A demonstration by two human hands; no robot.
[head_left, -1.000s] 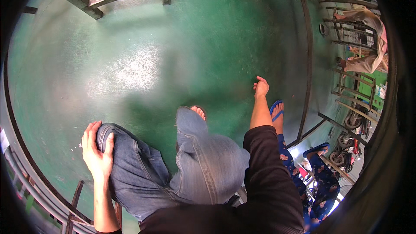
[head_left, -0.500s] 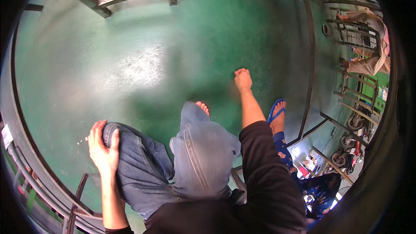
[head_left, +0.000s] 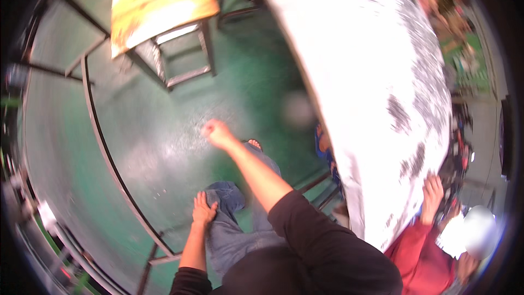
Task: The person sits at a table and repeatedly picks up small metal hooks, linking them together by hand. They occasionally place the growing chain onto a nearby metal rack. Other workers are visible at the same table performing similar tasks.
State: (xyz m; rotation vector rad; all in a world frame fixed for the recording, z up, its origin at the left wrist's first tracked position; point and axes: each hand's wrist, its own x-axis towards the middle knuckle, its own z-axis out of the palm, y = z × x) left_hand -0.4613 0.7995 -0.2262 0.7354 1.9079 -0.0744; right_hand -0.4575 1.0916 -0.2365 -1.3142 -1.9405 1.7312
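My left hand (head_left: pixel 204 212) lies flat with its fingers spread on the knee of my blue jeans (head_left: pixel 226 192). My right arm reaches forward over the green floor (head_left: pixel 267 98), clear of my legs. Its hand (head_left: pixel 218 133) is closed, the fingers curled together; motion blurs it, and anything small inside the fingers is hidden.
A wooden-topped stool (head_left: pixel 164 8) with dark legs stands ahead on the left. To the right stretches a large white surface with grey marbled patches (head_left: pixel 360 104). A person in a red sleeve (head_left: pixel 417 254) rests a hand on its edge. Dark metal rails (head_left: pixel 103 131) run along the left.
The view has swung, bringing the stool top, the white surface and the red-sleeved person into sight. My right hand now appears further left, still closed. The left stays on my knee.
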